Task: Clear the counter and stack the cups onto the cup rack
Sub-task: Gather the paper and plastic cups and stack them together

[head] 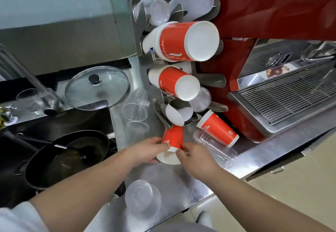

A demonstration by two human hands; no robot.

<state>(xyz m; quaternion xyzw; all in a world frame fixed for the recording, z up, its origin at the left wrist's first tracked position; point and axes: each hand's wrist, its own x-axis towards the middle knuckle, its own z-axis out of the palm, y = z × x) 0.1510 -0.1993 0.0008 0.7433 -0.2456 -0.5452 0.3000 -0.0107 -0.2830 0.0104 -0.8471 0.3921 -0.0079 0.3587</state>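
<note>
Left hand (148, 150) and right hand (197, 160) gripping red paper cup (172, 140), beneath cup rack (145, 62), steel counter (181, 182)

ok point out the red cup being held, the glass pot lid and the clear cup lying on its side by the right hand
red paper cup (172, 138), head view, on its red side wall
glass pot lid (109, 88), head view, on the glass right of the black knob
clear plastic cup (216, 149), head view, on its transparent side wall

Worktop (181, 182) bare nr front edge; clear cup (216, 148) & red cup (218, 130) block right, cup rack (145, 62) behind.
</note>
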